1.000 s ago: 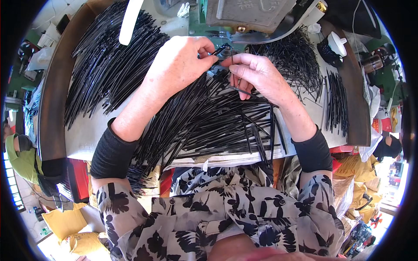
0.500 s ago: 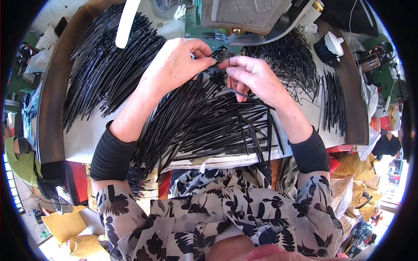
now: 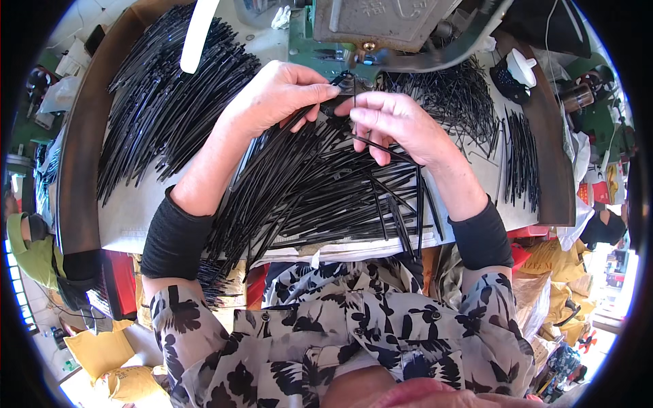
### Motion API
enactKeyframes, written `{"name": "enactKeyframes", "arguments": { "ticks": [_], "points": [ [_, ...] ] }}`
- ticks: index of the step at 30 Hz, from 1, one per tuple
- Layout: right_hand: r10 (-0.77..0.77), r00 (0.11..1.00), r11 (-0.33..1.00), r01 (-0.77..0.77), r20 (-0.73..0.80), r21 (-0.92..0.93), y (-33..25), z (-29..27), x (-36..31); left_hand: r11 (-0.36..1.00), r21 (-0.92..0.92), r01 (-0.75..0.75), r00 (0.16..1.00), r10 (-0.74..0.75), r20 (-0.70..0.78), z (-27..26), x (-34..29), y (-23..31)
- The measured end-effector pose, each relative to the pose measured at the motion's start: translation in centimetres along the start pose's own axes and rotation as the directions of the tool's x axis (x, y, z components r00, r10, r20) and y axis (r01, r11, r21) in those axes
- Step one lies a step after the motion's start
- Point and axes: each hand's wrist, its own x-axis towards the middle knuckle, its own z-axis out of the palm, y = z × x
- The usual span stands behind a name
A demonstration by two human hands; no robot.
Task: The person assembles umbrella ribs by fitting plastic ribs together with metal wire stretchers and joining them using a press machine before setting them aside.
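My left hand (image 3: 272, 98) is closed in a pinch beside the small die area (image 3: 347, 81) under the press head, its thumb reaching toward the metal. What it pinches is mostly hidden, seemingly the end of a thin black strip. My right hand (image 3: 401, 126) faces it from the other side, fingers curled around a narrow black strip (image 3: 367, 142) that slants down toward the wrist. Below both hands lies a loose heap of long black strips (image 3: 326, 183), flat and slender. The green-based press (image 3: 371, 24) stands just beyond my fingertips.
A big pile of black strips (image 3: 170, 102) covers the table's left. Thinner black pieces (image 3: 449, 102) are tangled at right, near a small bundle (image 3: 522, 160). A curved metal bar (image 3: 466, 44) sweeps beside the press. Raised brown edges (image 3: 81, 149) flank the table; a white cup-shaped object (image 3: 522, 68) stands far right.
My left hand has drawn slightly left from the die, its thumb straighter. My right hand has shifted a little, fingers still curled. The curved bar at the press has swung and looks blurred.
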Motion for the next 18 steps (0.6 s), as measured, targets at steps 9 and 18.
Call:
{"name": "enactKeyframes", "arguments": {
  "ticks": [9, 18],
  "points": [
    [0.057, 0.974, 0.994, -0.035, 0.218, -0.105, 0.0, 0.5, -0.4, 0.999, 0.030, 0.030, 0.999, -0.031, 0.024, 1.4, -0.6, 1.0],
    [-0.039, 0.999, 0.999, 0.040, -0.029, 0.014, 0.8, -1.0, 0.4, 0.993, 0.116, 0.022, 0.996, -0.032, 0.082, 1.2, -0.7, 0.5]
  ]
}}
